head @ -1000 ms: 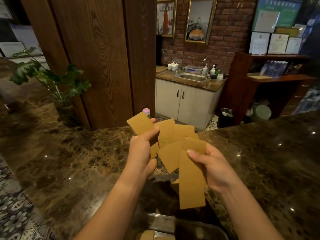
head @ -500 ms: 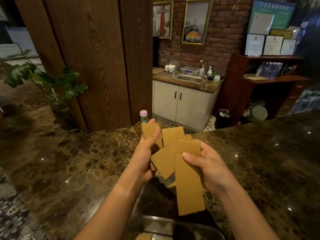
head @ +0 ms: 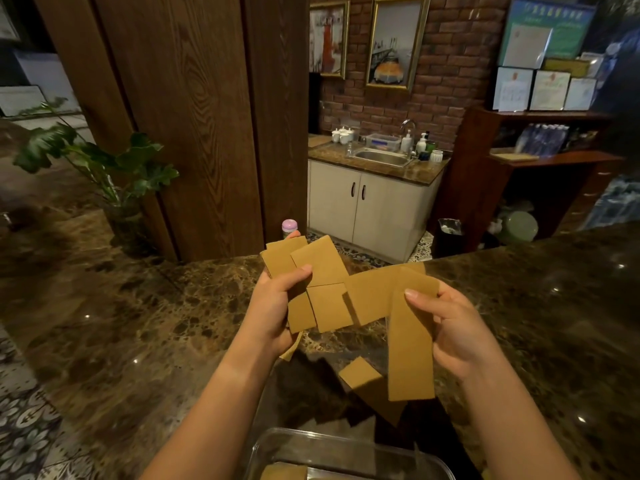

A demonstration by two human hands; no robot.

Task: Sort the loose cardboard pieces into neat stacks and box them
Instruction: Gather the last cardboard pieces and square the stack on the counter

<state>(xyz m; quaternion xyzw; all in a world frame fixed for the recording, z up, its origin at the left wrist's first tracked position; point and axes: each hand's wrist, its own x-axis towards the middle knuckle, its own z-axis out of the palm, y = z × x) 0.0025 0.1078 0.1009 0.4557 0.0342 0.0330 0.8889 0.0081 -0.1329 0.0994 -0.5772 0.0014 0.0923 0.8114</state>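
Observation:
My left hand [head: 273, 306] grips a fanned bunch of tan cardboard pieces [head: 318, 282] above the marble counter, thumb pressed on the front piece. My right hand [head: 450, 327] pinches a long cardboard strip [head: 410, 341] near its top end; the strip hangs down. A wider piece [head: 370, 296] spans between the two hands. A small loose cardboard piece [head: 360, 374] sits below, over a darker piece on the counter. A clear plastic box [head: 346, 448] stands at the near edge, with cardboard [head: 284, 472] inside.
The brown marble counter [head: 156, 341] runs left and right of my hands. A pink-capped bottle [head: 289, 226] peeks behind the left-hand bunch. A potted plant [head: 114, 181] stands at the left by a wooden pillar. A sink cabinet is beyond the counter.
My hands have drawn apart, spreading the cardboard wider. The right hand moved right with the long strip, and a small piece now shows below on the counter.

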